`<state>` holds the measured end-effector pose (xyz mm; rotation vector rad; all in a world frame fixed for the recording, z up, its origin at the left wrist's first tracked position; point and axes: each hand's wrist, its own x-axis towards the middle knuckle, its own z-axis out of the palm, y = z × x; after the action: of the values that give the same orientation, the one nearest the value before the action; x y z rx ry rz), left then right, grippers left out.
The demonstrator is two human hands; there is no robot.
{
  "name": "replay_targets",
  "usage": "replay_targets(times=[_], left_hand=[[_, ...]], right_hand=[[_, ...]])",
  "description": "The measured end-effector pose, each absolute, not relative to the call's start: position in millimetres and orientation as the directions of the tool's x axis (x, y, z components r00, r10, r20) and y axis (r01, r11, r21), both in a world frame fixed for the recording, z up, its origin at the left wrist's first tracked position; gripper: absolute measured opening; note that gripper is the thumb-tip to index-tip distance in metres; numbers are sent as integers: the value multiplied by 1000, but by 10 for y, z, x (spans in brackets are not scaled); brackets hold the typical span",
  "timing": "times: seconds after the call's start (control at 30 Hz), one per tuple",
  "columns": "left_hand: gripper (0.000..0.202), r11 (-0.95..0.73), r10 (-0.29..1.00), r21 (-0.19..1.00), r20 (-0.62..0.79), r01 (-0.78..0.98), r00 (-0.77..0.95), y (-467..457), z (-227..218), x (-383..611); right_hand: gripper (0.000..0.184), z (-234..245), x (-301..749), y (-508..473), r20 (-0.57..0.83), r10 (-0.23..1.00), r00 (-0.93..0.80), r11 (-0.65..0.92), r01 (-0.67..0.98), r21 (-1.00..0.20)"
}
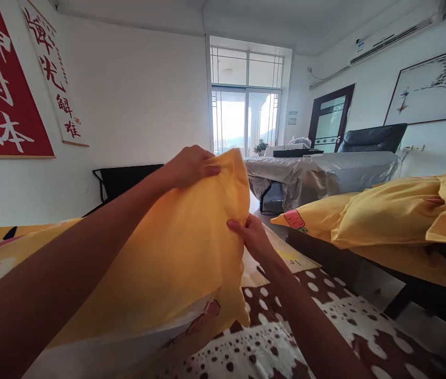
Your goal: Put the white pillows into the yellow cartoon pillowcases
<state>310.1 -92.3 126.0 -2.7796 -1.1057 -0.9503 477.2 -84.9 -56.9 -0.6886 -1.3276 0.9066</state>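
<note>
A yellow fabric cover, bedding by its look, hangs raised in front of me, its upper corner pulled up. White cloth and a printed brown figure show along its lower part. My left hand is closed on the top edge, thumb pressed on the near side. Lower down, my right hand pinches the right edge between thumb and fingers. Beneath lies a brown and white spotted blanket. The rest of the yellow cloth spreads off to the left, partly hidden behind my left forearm.
On the right, yellow bedding with a carrot print lies heaped on a dark support. Further back stand a plastic-covered table and a black leather chair. A black chair stands by the left wall.
</note>
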Motion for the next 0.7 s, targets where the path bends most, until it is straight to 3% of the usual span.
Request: replay_targets(times=[0.07,0.1,0.27,0.33,0.47,0.57,0.7], left_hand=[[28,-706,557,30,641,708,528,-885,1164,3260],[26,-681,536,0,682,732,498,-872,1108,3324],[29,-717,488,33,737,697,467,-849,941,3333],[33,-749,489,63,724,660,486,-835,951,3254],[38,-788,503,158,723,595,474,-798,989,3213],[37,-809,530,253,704,530,473,-771,995,3267],[32,-802,594,433,651,411,473,-743,1041,3223]], right_hand=[[41,-566,4644,-816,532,847,-19,525,-133,-841],[40,-558,4597,-796,550,835,-2,547,-101,-831],[47,-610,4691,-746,529,817,232,556,-68,-829],[50,-714,4824,-797,507,849,153,522,-82,-849],[42,-974,4956,-982,360,902,-240,354,-67,-933],[36,-1084,4870,-1047,363,911,-195,363,-37,-931],[45,-1105,4685,-941,364,920,-148,326,-227,-918]])
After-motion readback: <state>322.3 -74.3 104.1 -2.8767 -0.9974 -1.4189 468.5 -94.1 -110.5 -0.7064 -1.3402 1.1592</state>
